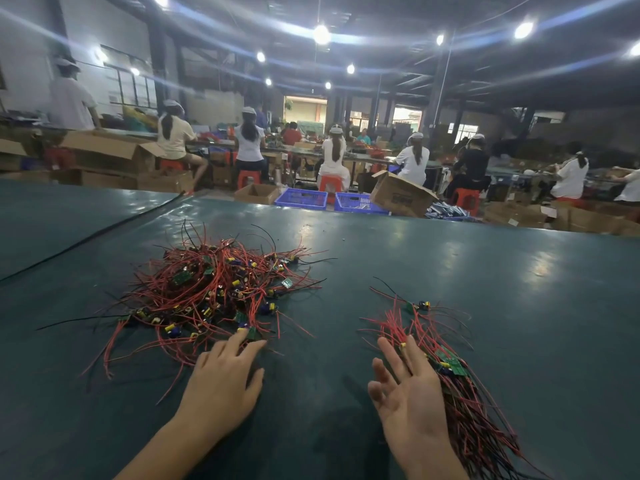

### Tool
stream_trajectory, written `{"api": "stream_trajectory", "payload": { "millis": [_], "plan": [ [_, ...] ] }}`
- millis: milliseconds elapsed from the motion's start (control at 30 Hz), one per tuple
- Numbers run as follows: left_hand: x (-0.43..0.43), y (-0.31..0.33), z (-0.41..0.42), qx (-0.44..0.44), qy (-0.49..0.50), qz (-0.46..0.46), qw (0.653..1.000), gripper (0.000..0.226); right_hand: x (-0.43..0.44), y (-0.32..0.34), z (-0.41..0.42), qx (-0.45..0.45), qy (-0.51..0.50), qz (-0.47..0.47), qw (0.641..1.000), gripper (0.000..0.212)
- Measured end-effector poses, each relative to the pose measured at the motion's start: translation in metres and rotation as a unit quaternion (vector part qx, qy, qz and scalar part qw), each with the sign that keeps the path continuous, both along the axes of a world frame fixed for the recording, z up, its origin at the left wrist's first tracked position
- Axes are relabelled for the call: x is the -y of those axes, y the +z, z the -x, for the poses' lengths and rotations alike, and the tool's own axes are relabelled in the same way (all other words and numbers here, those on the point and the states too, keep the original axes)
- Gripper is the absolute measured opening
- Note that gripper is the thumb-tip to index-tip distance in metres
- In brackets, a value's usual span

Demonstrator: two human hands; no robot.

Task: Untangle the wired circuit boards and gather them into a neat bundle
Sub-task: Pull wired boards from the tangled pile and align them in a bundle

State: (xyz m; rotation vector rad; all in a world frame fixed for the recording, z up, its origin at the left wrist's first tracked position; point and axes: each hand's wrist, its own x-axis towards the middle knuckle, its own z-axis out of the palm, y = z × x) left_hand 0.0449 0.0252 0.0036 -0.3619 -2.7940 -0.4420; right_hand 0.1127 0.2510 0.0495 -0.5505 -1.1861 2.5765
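Left hand (221, 379): lower centre, palm down, and we see straight, relaxed fingers touching the near edge of the tangled pile (214, 289) at centre left.
Right hand (408, 393): lower right, palm turned inward, fingers splayed, gripping nothing.
Bundle (460, 386): just right of that hand.

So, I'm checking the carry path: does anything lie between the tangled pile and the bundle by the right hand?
Nothing visible lies on the green table between tangled pile and bundle; only the open right hand stands beside the bundle, on the pile's side. The left hand touches the pile.
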Motion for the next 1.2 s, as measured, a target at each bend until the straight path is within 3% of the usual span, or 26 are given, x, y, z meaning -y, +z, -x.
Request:
{"api": "stream_trajectory", "payload": {
  "millis": [67, 267, 400, 533, 667, 800, 967, 1200],
  "plan": [
    [0.003, -0.002, 0.003, 0.005, -0.013, 0.01, 1.0, 0.053, 0.002, -0.004, 0.001, -0.003, 0.002, -0.015, 1.0, 0.016],
    [-0.01, -0.01, 0.0, 0.005, -0.061, 0.029, 0.998, 0.055, 0.014, -0.011, 0.006, 0.01, 0.002, -0.053, 0.999, 0.036],
    [-0.016, -0.012, 0.001, 0.007, -0.052, -0.019, 0.998, 0.066, 0.024, -0.019, 0.01, 0.004, 0.006, -0.119, 0.993, 0.044],
    [-0.019, -0.005, 0.005, -0.08, -0.015, -0.074, 0.994, 0.079, 0.026, -0.021, 0.01, -0.008, 0.016, -0.151, 0.988, 0.047],
    [-0.022, -0.008, 0.019, -0.043, 0.009, -0.006, 0.999, 0.091, 0.025, -0.024, 0.008, -0.017, 0.021, -0.159, 0.987, 0.047],
    [-0.023, -0.006, 0.027, 0.061, 0.091, -0.004, 0.994, 0.068, 0.026, -0.025, 0.006, -0.025, 0.028, -0.183, 0.982, 0.047],
    [-0.011, -0.004, 0.019, -0.038, 0.045, -0.125, 0.99, 0.032, 0.03, -0.026, 0.003, -0.036, 0.039, -0.211, 0.976, 0.043],
    [-0.015, 0.005, -0.005, -0.162, -0.105, -0.249, 0.949, 0.041, 0.039, -0.024, -0.002, -0.048, 0.067, -0.292, 0.953, 0.023]
  ]
}}
